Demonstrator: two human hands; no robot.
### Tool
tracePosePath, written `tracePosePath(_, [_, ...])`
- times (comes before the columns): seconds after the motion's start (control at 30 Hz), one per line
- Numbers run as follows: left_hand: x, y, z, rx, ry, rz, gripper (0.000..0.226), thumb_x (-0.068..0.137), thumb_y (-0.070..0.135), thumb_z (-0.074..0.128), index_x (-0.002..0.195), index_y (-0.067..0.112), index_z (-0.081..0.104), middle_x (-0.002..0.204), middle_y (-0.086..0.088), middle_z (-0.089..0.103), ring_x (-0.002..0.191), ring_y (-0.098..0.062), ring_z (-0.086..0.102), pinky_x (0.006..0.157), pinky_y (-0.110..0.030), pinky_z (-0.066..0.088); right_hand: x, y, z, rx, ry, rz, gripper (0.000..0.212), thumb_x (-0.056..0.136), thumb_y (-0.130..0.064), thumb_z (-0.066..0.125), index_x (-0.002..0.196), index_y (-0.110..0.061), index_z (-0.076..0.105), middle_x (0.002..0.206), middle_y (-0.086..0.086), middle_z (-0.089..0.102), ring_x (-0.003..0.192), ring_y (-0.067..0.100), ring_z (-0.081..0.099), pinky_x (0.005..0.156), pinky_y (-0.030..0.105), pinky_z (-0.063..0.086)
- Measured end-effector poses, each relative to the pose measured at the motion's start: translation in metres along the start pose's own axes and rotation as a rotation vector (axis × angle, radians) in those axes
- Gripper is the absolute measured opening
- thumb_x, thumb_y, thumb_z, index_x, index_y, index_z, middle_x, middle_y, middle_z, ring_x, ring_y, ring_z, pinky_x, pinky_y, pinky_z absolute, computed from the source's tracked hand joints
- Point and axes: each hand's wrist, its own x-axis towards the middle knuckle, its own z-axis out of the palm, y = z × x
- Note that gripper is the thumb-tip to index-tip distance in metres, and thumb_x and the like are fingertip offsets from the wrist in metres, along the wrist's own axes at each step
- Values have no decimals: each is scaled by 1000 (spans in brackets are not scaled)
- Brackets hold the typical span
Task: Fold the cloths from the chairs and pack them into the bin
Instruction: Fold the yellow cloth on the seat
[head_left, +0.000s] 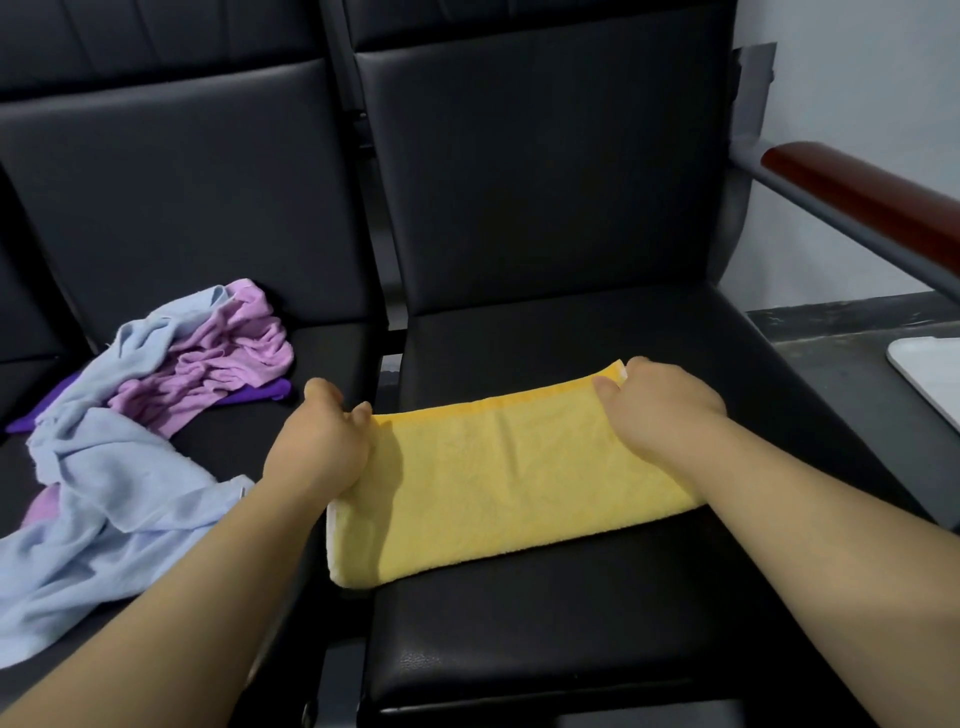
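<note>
Currently left hand (319, 441) and right hand (660, 410) pinch far corners of yellow cloth (519, 483). Its left end overhangs left edge of chair seat (571, 623); uneven pull could skew the fold.

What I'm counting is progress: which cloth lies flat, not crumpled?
The yellow cloth, spread flat on the right seat; the blue cloth, pink cloth and purple cloth lie heaped on the left seat.

Dim, soft — wide-angle edge warp

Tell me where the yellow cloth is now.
Head view: the yellow cloth lies folded on the right chair seat, left hand and right hand gripping its far corners.
</note>
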Motion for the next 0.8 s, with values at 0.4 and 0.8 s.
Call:
tracePosePath(0.4, [-63, 52, 26, 146, -309, 432, 9, 102, 33, 47, 103, 29, 55, 93, 8, 61, 80, -12, 59, 68, -28, 51, -25, -7, 5, 58, -159, -550, 13, 102, -37, 51, 110, -36, 61, 116, -13, 49, 95, 9, 55, 82, 33, 54])
tracePosePath(0.8, [-41, 65, 51, 423, -221, 363, 49, 94, 46, 42, 143, 44, 40, 157, 3, 28, 144, -28, 24, 117, -59, 19, -48, -17, -11, -105, -319, -432, 21, 91, -20, 58, 111, -20, 64, 102, 2, 69, 84, 21, 69, 67, 36, 60])
